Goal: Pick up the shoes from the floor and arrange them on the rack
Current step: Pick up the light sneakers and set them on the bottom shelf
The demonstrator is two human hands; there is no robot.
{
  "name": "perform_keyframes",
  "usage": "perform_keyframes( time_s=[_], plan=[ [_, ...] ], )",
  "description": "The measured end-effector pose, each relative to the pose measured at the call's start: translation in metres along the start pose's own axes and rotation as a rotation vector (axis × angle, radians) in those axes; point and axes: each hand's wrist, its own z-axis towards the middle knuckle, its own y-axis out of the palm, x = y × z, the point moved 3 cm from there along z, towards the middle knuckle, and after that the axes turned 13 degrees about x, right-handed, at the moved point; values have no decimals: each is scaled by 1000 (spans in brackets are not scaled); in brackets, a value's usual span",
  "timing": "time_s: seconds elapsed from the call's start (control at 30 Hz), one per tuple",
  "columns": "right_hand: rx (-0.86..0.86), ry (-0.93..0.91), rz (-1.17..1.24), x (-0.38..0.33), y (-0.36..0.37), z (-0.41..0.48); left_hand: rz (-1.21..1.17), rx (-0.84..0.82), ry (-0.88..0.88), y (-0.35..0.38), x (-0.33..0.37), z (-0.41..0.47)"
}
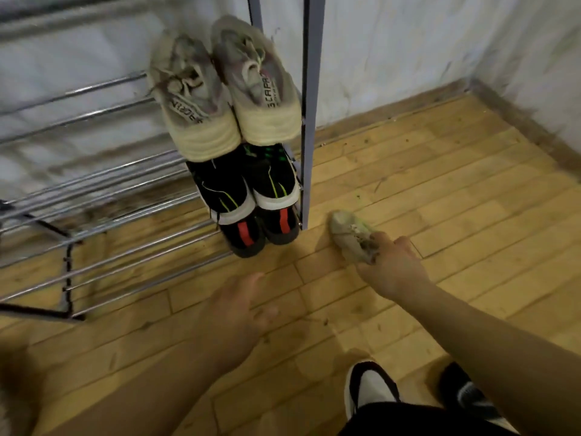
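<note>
A metal shoe rack [103,184] with chrome bars stands at the left against the wall. At its right end sit a beige pair [220,86] on an upper shelf, a black pair with green lines [248,184] below, and a black pair with red stripes [261,231] lowest. On the wooden floor right of the rack lies a small beige shoe [349,232]; my right hand [393,265] grips its heel end. My left hand [239,313] hovers over the floor, fingers spread, holding nothing.
A grey upright post [309,105] marks the rack's right side. White walls meet in a corner at the far right. My own feet in black and white shoes [367,391] stand at the bottom edge. The rack's shelves to the left hold nothing.
</note>
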Motion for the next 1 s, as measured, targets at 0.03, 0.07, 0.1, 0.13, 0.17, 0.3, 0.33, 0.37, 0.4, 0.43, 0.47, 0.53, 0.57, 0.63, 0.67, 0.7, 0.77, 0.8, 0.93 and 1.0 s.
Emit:
perform_keyframes(
  time_s=[0.03, 0.07, 0.1, 0.13, 0.17, 0.3, 0.33, 0.37, 0.4, 0.43, 0.47, 0.53, 0.57, 0.63, 0.67, 0.7, 0.77, 0.8, 0.93, 1.0],
  plan=[
    [-53, -59, -42, -6, -11, -18, 54, -31, 31, -14, -2, -14],
    [-115, -127, -96, -16, -24, -35, 111, -54, 68, -29, -4, -28],
    [-184, -194, -131, -28, -35, -51, 165, -78, 95, -44, -6, -39],
    [-254, -264, -146, -44, -49, -67, 205, -90, 116, -61, -5, -49],
    [-329, -331, -135, -63, -62, -84, 230, -99, 121, -80, -3, -57],
    [-520, -629, -14, -165, -141, -157, 329, -82, 159, -174, -1, -101],
    [-513, -702, 0, -192, -159, -176, 343, -62, 158, -201, -7, -115],
    [-482, -788, 12, -220, -174, -194, 346, -38, 136, -227, -16, -130],
    [-426, -884, 20, -249, -188, -214, 345, -1, 109, -253, -26, -147],
    [-360, -969, 42, -276, -198, -233, 335, 48, 66, -278, -39, -166],
    [-299, -1037, 90, -305, -210, -257, 302, 117, 22, -301, -51, -186],
    [-225, -1139, 199, -359, -224, -307, 162, 285, -62, -340, -83, -233],
    [-194, -1200, 227, -385, -228, -333, 85, 374, -111, -354, -103, -258],
    [-182, -1321, 235, -432, -223, -387, -40, 538, -221, -370, -148, -307],
    [-197, -1382, 225, -453, -215, -414, -103, 611, -266, -372, -172, -331],
    [-213, -1443, 202, -473, -204, -441, -171, 674, -307, -369, -194, -354],
    [-245, -1548, 143, -503, -177, -492, -274, 785, -394, -354, -233, -397],
    [-266, -1590, 117, -514, -162, -514, -314, 820, -432, -343, -250, -414],
    [-348, -1639, 22, -520, -94, -557, -455, 852, -534, -294, -304, -446],
    [-383, -1607, -21, -509, -65, -551, -470, 840, -557, -273, -321, -444]
  ],
)
